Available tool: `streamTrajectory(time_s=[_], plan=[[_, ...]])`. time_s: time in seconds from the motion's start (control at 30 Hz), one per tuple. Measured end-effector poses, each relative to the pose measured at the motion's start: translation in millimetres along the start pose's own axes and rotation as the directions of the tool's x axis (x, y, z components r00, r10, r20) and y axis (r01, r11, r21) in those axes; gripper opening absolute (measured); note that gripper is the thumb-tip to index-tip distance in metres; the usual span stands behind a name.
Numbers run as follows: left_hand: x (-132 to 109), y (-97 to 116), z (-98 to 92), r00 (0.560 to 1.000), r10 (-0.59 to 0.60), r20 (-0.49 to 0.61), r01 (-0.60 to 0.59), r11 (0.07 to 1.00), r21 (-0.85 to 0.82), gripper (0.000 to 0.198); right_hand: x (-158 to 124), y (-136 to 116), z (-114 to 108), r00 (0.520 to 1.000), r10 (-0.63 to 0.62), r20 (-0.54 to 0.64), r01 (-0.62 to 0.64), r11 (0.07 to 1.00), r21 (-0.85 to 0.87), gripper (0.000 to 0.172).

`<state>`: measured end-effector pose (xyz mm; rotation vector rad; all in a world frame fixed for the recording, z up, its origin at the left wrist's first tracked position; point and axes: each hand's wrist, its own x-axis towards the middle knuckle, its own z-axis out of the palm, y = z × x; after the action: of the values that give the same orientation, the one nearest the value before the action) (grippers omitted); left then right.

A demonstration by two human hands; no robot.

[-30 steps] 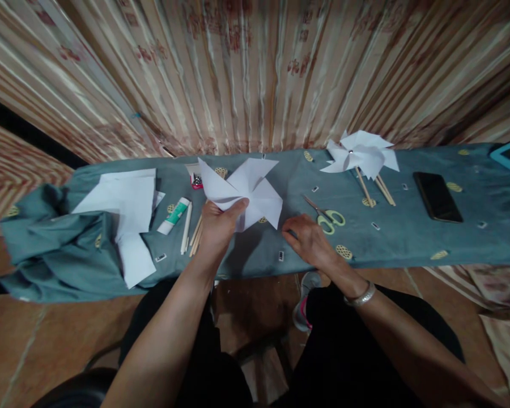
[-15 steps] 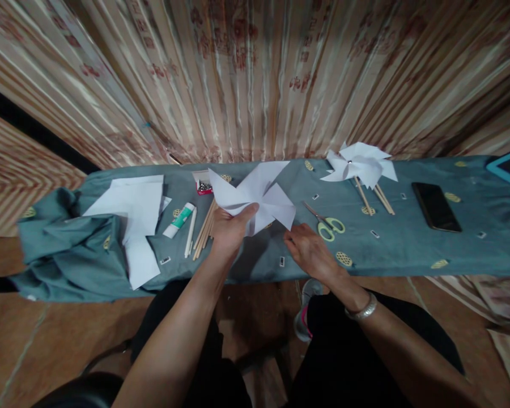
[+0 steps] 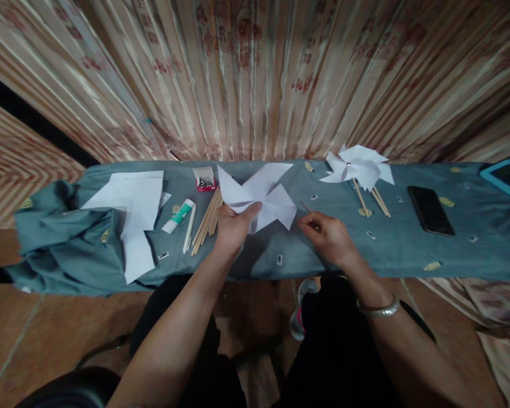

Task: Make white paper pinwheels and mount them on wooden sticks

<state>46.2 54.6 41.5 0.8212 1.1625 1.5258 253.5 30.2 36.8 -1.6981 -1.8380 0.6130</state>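
Note:
A folded white paper pinwheel (image 3: pixel 276 204) is gripped in my left hand (image 3: pixel 233 224), the thumb pressed on its middle and the other fingers behind the paper. To its right, my right hand (image 3: pixel 325 235) is closed, thumb and forefinger pressed together; whatever they may pinch is too small to make out. Beneath that hand lies a pair of scissors (image 3: pixel 305 206), only the blade end showing, the handles covered. Left of the pinwheel are a bundle of wooden sticks (image 3: pixel 204 226) and a small red box of metal pins (image 3: pixel 204 180).
A glue stick (image 3: pixel 178 216), a white pen (image 3: pixel 189 228) and white paper sheets (image 3: pixel 142 195) lie at the left. Finished pinwheels on sticks (image 3: pixel 361 165), a phone (image 3: pixel 430 209) and a blue-framed device (image 3: pixel 508 177) are at the right. A curtain (image 3: pixel 255 85) hangs behind the cloth-covered table (image 3: pixel 391 249).
My right hand has moved right and slightly up, away from the pinwheel's edge, and now covers the scissors' handles. The left hand still holds the pinwheel in nearly the same place.

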Motion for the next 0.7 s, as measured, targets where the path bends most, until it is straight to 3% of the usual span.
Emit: streamTrajectory(time_s=[0.2, 0.37, 0.53, 0.7], plan=[[1.8, -4.8, 1.7, 0.999, 0.024, 0.026, -0.023, 1.0, -0.009, 0.019, 5.1, 1.8, -4.6, 1.0, 0.023, 0.005, -0.023, 0.928, 0.372, 0.016], [-1.1, -3.4, 6.3, 0.998, 0.059, 0.034, -0.061, 0.995, 0.08, 0.015, -1.4, -21.6, -9.2, 0.998, -0.045, -0.054, 0.067, 0.841, 0.536, 0.015], [-9.5, -0.3, 12.4, 0.991, 0.082, 0.103, -0.101, 0.975, 0.199, 0.015, -10.8, -48.0, -10.7, 0.966, -0.205, -0.154, 0.244, 0.919, 0.308, 0.001], [-12.4, -2.4, 15.5, 0.986, 0.092, 0.142, -0.124, 0.963, 0.241, 0.013, -11.4, -60.0, -12.4, 0.863, -0.433, -0.262, 0.437, 0.898, -0.045, 0.009]])
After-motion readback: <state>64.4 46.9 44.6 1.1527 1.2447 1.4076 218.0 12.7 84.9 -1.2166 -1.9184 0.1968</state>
